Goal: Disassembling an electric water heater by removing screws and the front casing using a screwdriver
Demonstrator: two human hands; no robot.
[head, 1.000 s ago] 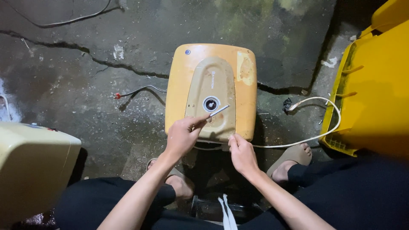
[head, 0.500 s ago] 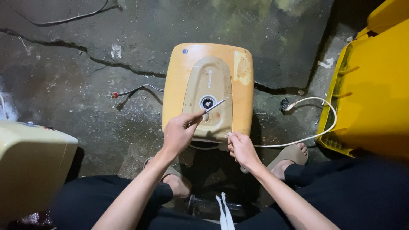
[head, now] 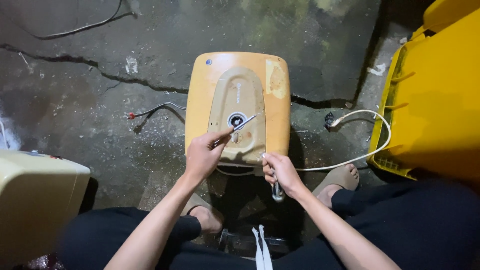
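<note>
the floor (head: 100, 100) is dark, wet-looking concrete with a long crack running across it. a yellowed heater (head: 238, 107) lies flat on it in the middle. a white cable (head: 370, 135) loops over the floor to its right, near a yellow bin (head: 435, 95). a thin wire with a red tip (head: 150, 111) lies to its left. a cream casing (head: 35, 200) sits at the lower left.

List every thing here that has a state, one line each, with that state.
Water heater: upright on the floor, cover on.
Screwdriver: in the left hand, tip at the cover's round middle.
White cord: loose, unplugged.
Right hand: at the heater's lower edge.
Floor: cracked.
</note>
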